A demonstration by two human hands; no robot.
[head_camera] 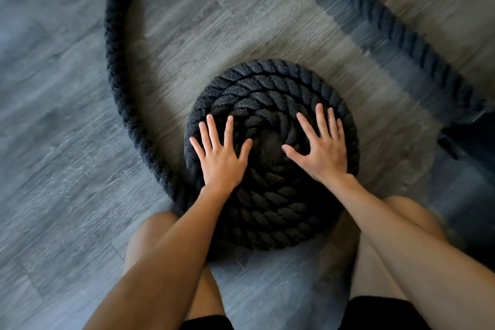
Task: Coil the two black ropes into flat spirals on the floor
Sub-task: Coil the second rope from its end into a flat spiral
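A: Where are your hands?
B: Your left hand (pixel 220 161) and right hand (pixel 322 151) lie flat, fingers spread, on the coiled rope (pixel 270 211).
A: Around that coil?
B: Thick twisted tail (pixel 117 83) curves left over grey wood-grain floor (pixel 53 142).

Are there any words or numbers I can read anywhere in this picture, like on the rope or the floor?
None: no words, numbers, labels or signs show anywhere.
The coiled rope is plain black.
The loose rope is plain too.
The floor shows only grey wood grain, blurred by motion.
The left hand and right hand carry nothing written.
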